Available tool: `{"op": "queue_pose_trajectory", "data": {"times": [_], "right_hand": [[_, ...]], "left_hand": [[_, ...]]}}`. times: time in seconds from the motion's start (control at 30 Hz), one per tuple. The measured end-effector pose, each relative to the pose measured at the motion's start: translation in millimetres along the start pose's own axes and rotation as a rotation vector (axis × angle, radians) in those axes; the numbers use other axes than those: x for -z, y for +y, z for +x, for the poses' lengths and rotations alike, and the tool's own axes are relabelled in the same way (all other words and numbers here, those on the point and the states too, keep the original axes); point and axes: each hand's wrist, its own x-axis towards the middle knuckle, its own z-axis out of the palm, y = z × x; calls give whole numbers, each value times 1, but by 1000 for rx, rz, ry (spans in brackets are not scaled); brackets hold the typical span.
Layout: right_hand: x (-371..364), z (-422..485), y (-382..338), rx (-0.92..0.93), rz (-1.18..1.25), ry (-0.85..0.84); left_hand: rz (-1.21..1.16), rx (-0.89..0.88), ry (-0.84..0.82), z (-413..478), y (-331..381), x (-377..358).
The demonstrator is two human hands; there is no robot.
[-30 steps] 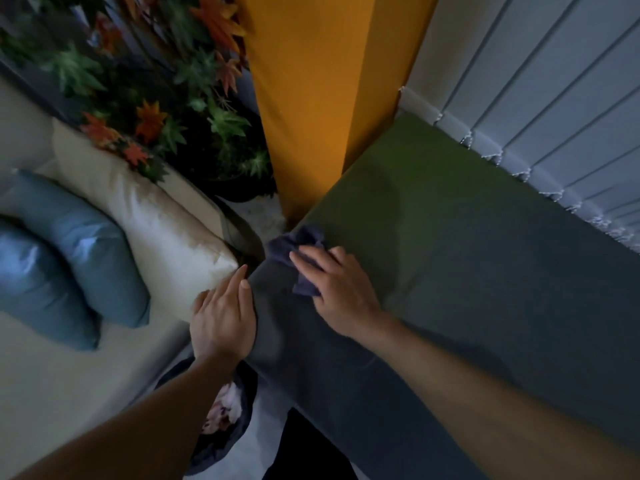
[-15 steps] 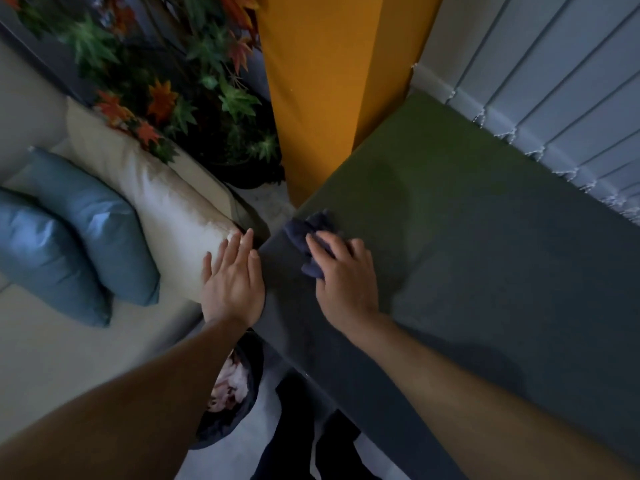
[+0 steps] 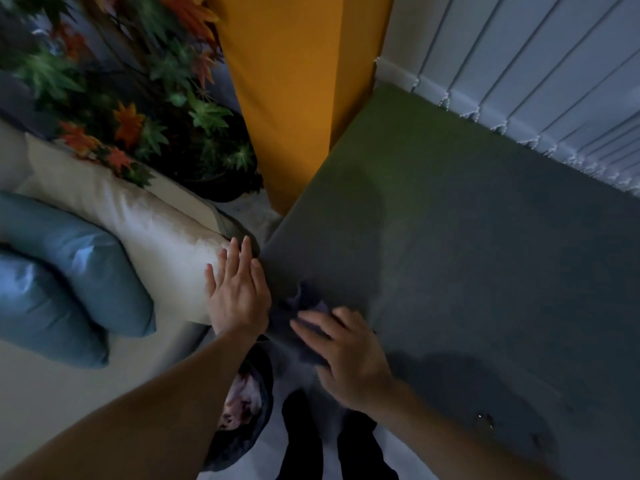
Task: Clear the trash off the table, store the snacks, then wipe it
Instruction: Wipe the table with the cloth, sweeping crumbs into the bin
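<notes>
- Right hand (image 3: 346, 355): fingers flat, pressing dark cloth (image 3: 306, 306) onto table (image 3: 485, 254), near-left corner.
- Left hand (image 3: 239, 292): spread flat at table edge, against cream cushion (image 3: 156, 237).
- Risk: unpinched cloth may slip off the corner toward the dark bag (image 3: 242, 414) below.

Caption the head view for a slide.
Right hand presses a dark cloth on the table; left hand lies flat at its edge.
</notes>
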Motion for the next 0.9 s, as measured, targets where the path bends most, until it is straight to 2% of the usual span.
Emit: {"op": "queue_pose_trajectory", "data": {"times": [0.07, 0.17, 0.2, 0.27, 0.33, 0.43, 0.47, 0.6, 0.63, 0.7, 0.8, 0.87, 0.9], "right_hand": [[8, 5, 15, 18, -47, 26], [15, 30, 26, -256, -54, 153], [13, 29, 21, -298, -46, 182], [2, 11, 2, -231, -40, 144], [-5, -17, -10, -52, -32, 54], [12, -20, 18, 111, -101, 8], [21, -12, 34, 80, -159, 18], [55, 14, 84, -455, -225, 227], [54, 14, 82, -495, -217, 255], [41, 2, 68, -382, -182, 223], [30, -30, 54, -63, -180, 16], [44, -34, 75, -24, -218, 3], [54, -29, 88, -87, -239, 45]], "left_hand": [[-8, 0, -2, -1, 3, 2], [-11, -9, -18, -1, 6, 5], [-12, -12, -23, -1, 6, 6], [-11, -18, -25, -2, 5, 8], [5, -25, -20, -1, 6, 8], [68, -63, 2, -3, 7, 7], [94, -84, 13, -3, 6, 6], [211, -197, 7, -2, 8, 5], [238, -262, -6, 0, 11, 6], [298, -420, -30, 4, 19, 7], [344, -521, -60, 9, 34, 3], [339, -522, -69, 12, 43, -2], [339, -527, -63, 14, 48, -5]]}}
